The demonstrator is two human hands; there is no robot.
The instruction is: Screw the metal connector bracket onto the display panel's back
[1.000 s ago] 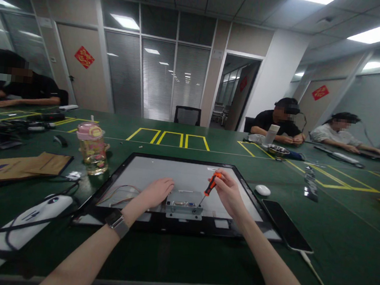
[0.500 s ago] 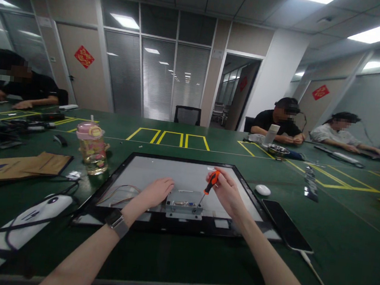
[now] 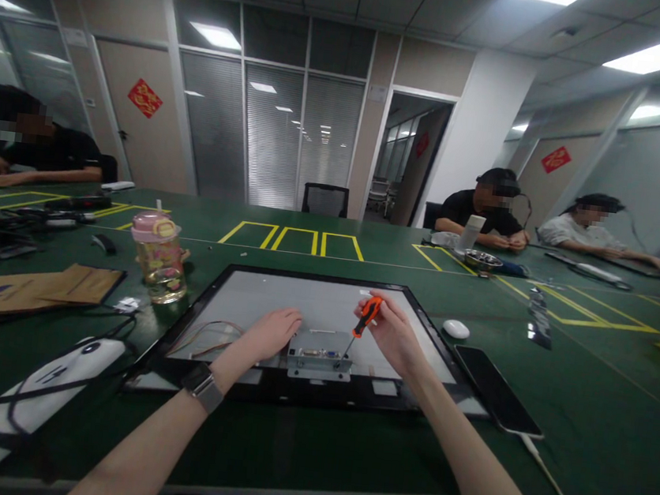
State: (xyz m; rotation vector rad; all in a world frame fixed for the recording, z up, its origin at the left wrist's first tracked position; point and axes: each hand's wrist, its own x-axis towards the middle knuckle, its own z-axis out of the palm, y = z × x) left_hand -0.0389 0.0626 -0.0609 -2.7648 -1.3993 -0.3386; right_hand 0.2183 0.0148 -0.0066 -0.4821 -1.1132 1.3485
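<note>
Two hands (image 3: 273, 332) work one screwdriver (image 3: 361, 326) on one metal bracket (image 3: 317, 360).

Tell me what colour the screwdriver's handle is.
Orange with a black section near the shaft. The head view shows the screwdriver best, gripped in the right hand.

On my bench (image 3: 308, 444) a pink drink bottle (image 3: 157, 256) stands to my left, near a brown paper envelope (image 3: 27, 288). To my right lie a white mouse (image 3: 455, 328) and a black phone (image 3: 496, 389) on its cable. 3 people (image 3: 483, 209) sit farther off, with a steel bowl (image 3: 482, 259) by 1 of them.
</note>
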